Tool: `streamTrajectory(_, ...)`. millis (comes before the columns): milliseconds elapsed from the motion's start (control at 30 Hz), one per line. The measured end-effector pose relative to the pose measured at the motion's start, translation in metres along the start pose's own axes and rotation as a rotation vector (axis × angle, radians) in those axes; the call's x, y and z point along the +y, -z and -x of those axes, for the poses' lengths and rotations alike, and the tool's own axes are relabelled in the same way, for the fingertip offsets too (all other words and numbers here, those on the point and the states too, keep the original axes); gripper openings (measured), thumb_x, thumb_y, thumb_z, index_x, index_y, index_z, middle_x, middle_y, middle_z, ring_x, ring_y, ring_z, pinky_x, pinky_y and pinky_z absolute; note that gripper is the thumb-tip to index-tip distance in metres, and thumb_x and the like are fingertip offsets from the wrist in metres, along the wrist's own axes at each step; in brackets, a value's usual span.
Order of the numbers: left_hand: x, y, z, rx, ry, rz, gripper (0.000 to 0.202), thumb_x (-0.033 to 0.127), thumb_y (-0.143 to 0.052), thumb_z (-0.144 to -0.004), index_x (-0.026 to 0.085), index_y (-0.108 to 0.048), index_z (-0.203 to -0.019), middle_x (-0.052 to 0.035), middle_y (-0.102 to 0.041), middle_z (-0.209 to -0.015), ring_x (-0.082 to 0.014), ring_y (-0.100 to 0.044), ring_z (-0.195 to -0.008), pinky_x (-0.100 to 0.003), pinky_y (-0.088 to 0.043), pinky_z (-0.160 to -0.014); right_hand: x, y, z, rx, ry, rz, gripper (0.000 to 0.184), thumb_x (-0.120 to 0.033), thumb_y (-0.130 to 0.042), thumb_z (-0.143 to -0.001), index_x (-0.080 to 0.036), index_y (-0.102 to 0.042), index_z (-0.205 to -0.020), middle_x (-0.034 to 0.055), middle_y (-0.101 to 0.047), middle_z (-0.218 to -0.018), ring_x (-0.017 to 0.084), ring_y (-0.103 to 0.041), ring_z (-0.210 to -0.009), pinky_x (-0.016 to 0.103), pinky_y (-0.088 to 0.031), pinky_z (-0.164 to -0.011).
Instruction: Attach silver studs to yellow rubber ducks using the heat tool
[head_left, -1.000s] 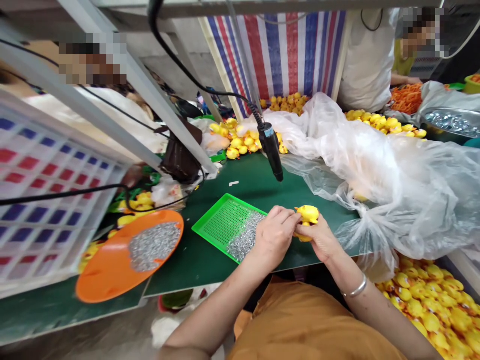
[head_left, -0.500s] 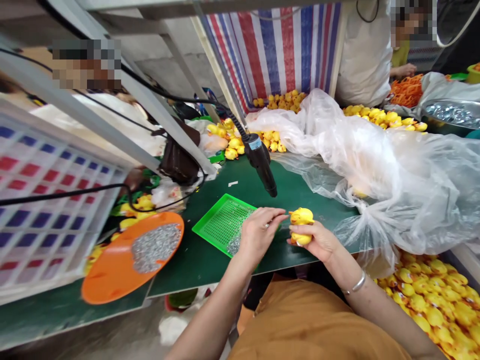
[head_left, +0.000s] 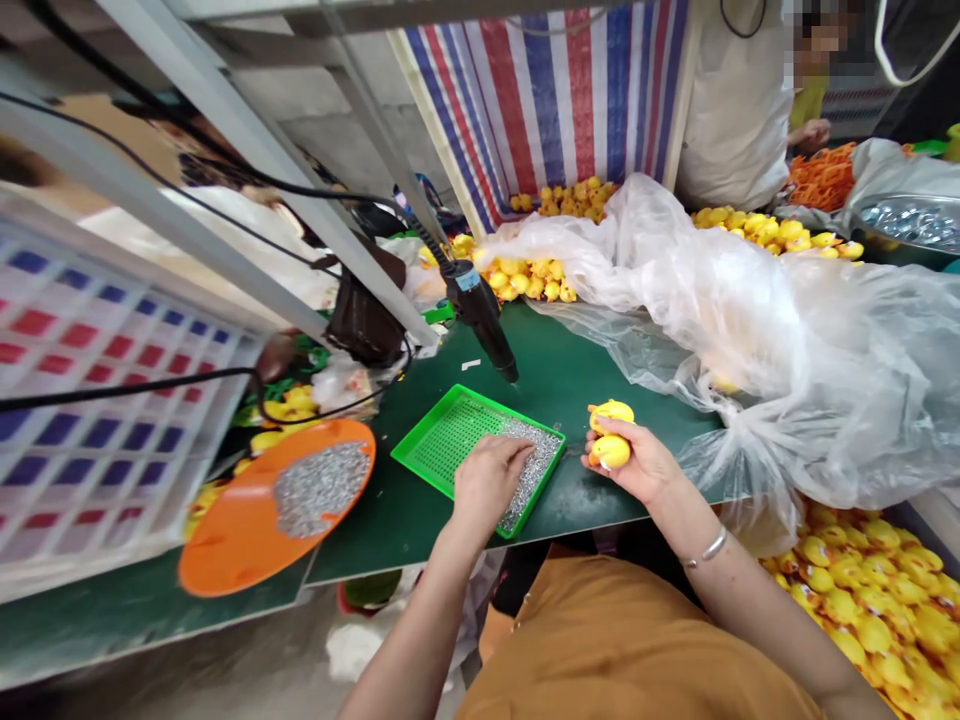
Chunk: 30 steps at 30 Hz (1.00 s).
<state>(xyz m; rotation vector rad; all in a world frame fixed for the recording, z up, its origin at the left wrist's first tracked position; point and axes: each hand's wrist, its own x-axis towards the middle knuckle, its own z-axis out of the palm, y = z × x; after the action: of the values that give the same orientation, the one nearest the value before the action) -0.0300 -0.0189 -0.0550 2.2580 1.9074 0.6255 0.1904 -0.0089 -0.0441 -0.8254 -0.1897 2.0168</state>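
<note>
My left hand (head_left: 491, 485) reaches over a green plastic tray (head_left: 427, 462), its fingertips pinched together among small silvery metal pieces (head_left: 536, 465), probably screws. What the fingertips hold, if anything, is too small to make out. To the right of the tray my right hand (head_left: 641, 462), with a silver bracelet on its wrist, is closed around two small yellow toy ducks, an upper duck (head_left: 616, 411) and a lower duck (head_left: 611, 452). Above the table, behind the tray, hangs a black electric screwdriver (head_left: 484, 320), tip down, which neither hand touches.
An orange dish (head_left: 225, 560) of similar metal pieces stands at left, beside a white plastic crate (head_left: 97, 400). Clear plastic sheeting (head_left: 675, 290) covers the table's right side. Many ducks (head_left: 862, 590) fill a bin at lower right. A co-worker's hand (head_left: 811, 135) shows at the far right.
My left hand has moved away from the ducks, left and down to the metal pieces in the tray. The ducks remain in my right hand. The hanging screwdriver has swung left.
</note>
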Motion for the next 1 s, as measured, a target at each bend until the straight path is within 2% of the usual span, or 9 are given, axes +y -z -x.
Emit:
streamTrajectory(100,-0.001,-0.002,-0.001,0.064,0.012,0.082,0.013,0.022,-0.065,-0.087,0.024,-0.077,-0.085,-0.0021,-0.077,-0.083,-0.0208,-0.068,-0.082,-0.031,-0.051,-0.068,-0.004,0.0,-0.001,0.02,0.013,-0.024,0.03,-0.013,-0.079,-0.068,-0.018,-0.065,-0.094,-0.0012,-0.065,-0.067,0.012,-0.062,-0.057,0.029,-0.057,-0.059)
streamTrajectory(167,0.006,-0.002,-0.002,0.11,-0.003,0.209,0.012,0.023,-0.065,-0.086,0.023,-0.077,-0.085,-0.0022,-0.077,-0.081,-0.018,-0.068,-0.074,-0.029,-0.052,-0.065,-0.005,-0.001,-0.003,0.036,0.015,-0.032,0.03,-0.012,-0.078,-0.069,-0.018,-0.065,-0.095,-0.0011,-0.066,-0.066,0.012,-0.062,-0.056,0.029,-0.057,-0.058)
streamTrajectory(267,0.03,-0.002,-0.003,0.18,-0.083,0.447,0.012,0.027,-0.065,-0.087,0.022,-0.075,-0.084,-0.0018,-0.075,-0.079,-0.0141,-0.066,-0.068,-0.026,-0.052,-0.065,-0.004,-0.005,-0.005,0.057,0.019,-0.038,0.027,-0.012,-0.077,-0.07,-0.018,-0.066,-0.094,-0.0003,-0.065,-0.064,0.013,-0.062,-0.054,0.029,-0.057,-0.056)
streamTrajectory(367,0.056,-0.001,-0.003,0.226,-0.21,0.56,0.013,0.027,-0.065,-0.089,0.021,-0.074,-0.081,-0.0016,-0.074,-0.078,-0.0136,-0.065,-0.07,-0.027,-0.053,-0.07,-0.003,-0.009,-0.006,0.083,0.02,-0.06,0.024,-0.012,-0.075,-0.071,-0.018,-0.066,-0.092,-0.0003,-0.065,-0.062,0.013,-0.061,-0.053,0.027,-0.056,-0.053)
streamTrajectory(467,0.071,-0.003,-0.002,0.254,-0.195,0.644,0.011,0.025,-0.064,-0.088,0.02,-0.074,-0.085,-0.0027,-0.076,-0.081,-0.0137,-0.068,-0.072,-0.026,-0.055,-0.07,-0.003,-0.01,-0.005,0.096,0.035,-0.082,0.024,-0.011,-0.074,-0.071,-0.018,-0.066,-0.092,-0.0001,-0.065,-0.062,0.013,-0.061,-0.053,0.026,-0.055,-0.051)
streamTrajectory(633,0.071,-0.005,-0.003,0.151,-0.023,0.843,0.009,0.025,-0.068,-0.084,0.019,-0.074,-0.085,-0.0019,-0.077,-0.078,-0.0133,-0.071,-0.068,-0.022,-0.059,-0.065,-0.006,-0.004,-0.005,0.073,0.044,-0.075,0.028,-0.012,-0.076,-0.07,-0.019,-0.064,-0.094,-0.0015,-0.065,-0.064,0.014,-0.063,-0.056,0.027,-0.056,-0.054)
streamTrajectory(833,0.071,-0.006,-0.003,0.099,0.022,0.948,0.012,0.03,-0.074,-0.078,0.02,-0.076,-0.083,-0.0029,-0.077,-0.083,-0.0159,-0.072,-0.073,-0.024,-0.06,-0.066,-0.003,-0.002,-0.008,0.066,0.03,-0.087,0.026,-0.013,-0.076,-0.071,-0.017,-0.065,-0.094,0.0,-0.065,-0.064,0.013,-0.062,-0.053,0.025,-0.054,-0.05)
streamTrajectory(900,0.071,-0.007,-0.003,0.107,-0.011,0.935,0.01,0.03,-0.075,-0.079,0.02,-0.076,-0.082,-0.0022,-0.077,-0.08,-0.0151,-0.071,-0.07,-0.024,-0.059,-0.065,-0.002,-0.003,-0.008,0.066,0.027,-0.079,0.026,-0.014,-0.076,-0.071,-0.017,-0.065,-0.094,-0.0002,-0.065,-0.063,0.013,-0.062,-0.053,0.024,-0.052,-0.048)
streamTrajectory(1000,0.07,-0.008,-0.003,0.19,-0.17,0.797,0.007,0.026,-0.074,-0.082,0.021,-0.075,-0.077,-0.0013,-0.075,-0.076,-0.0144,-0.069,-0.07,-0.025,-0.056,-0.067,-0.001,-0.004,-0.007,0.065,0.026,-0.068,0.027,-0.014,-0.077,-0.07,-0.017,-0.065,-0.094,-0.0011,-0.065,-0.063,0.013,-0.061,-0.053,0.023,-0.051,-0.047)
